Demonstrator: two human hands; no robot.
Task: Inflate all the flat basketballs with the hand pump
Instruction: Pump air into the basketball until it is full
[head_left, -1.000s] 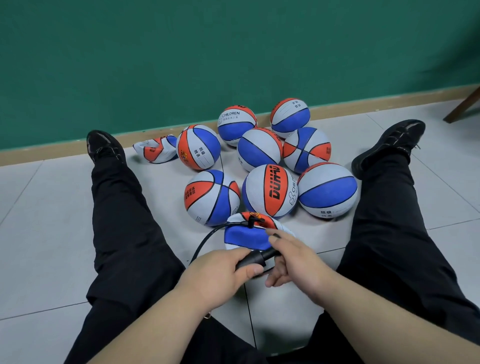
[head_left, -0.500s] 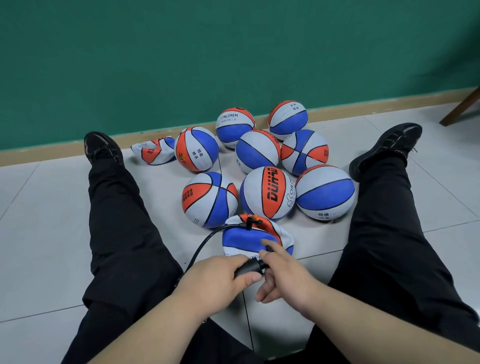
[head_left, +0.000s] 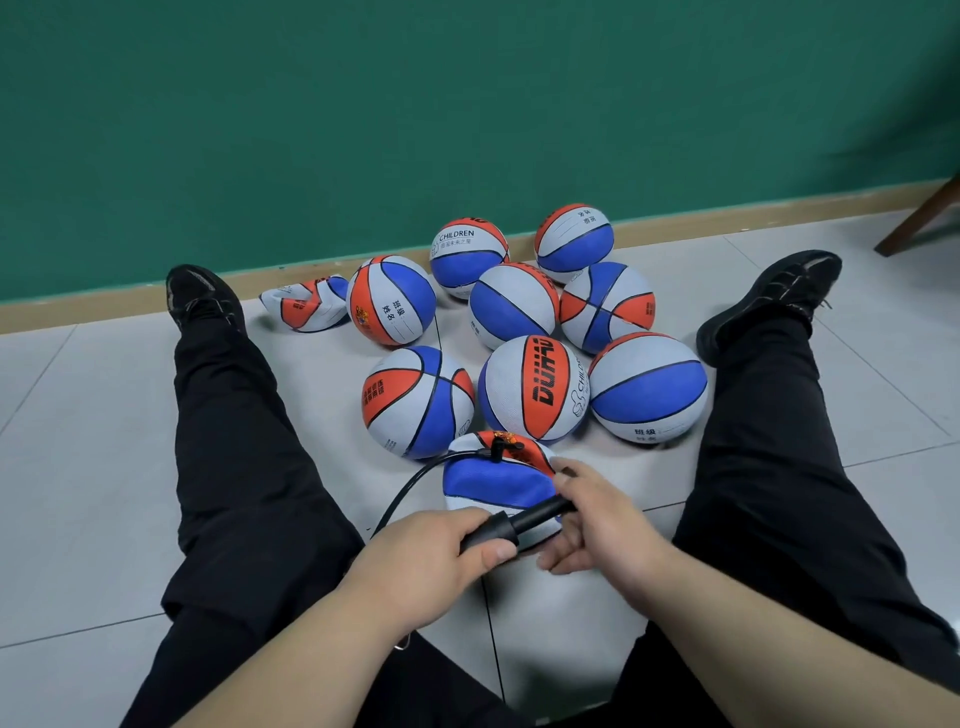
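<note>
From the head camera, a person sits on a grey tiled floor (head_left: 104, 467) with legs spread, in black trousers and black shoes. The left hand (head_left: 431, 564) grips the thick end of the black hand pump (head_left: 519, 522), with its fingers curled round the barrel. The right hand (head_left: 610, 525) grips the pump's other end. Its fingers (head_left: 558, 562) curl under and round the handle, and a thinner black length of the pump shows between the two hands.

Just beyond the fingers, partly hidden behind the right hand, lies the soft basketball (head_left: 493, 483). It is blue, white and orange, and it sags rather than standing round. A black hose (head_left: 415, 480) comes out to the left of the left hand's fingers, arcs upward and ends in a fitting plugged into the top of this ball.

Farther beyond the fingers, eight round basketballs (head_left: 535, 395) sit in a close cluster between the person's legs. Far beyond and to the left of the fingers, near the person's left shoe (head_left: 202, 301), a crumpled basketball (head_left: 309, 306) lies flat. It is close to the wooden skirting (head_left: 104, 312) below a green wall (head_left: 467, 104). Far to the right of the fingers, a brown furniture leg (head_left: 919, 218) stands at the frame's edge.
</note>
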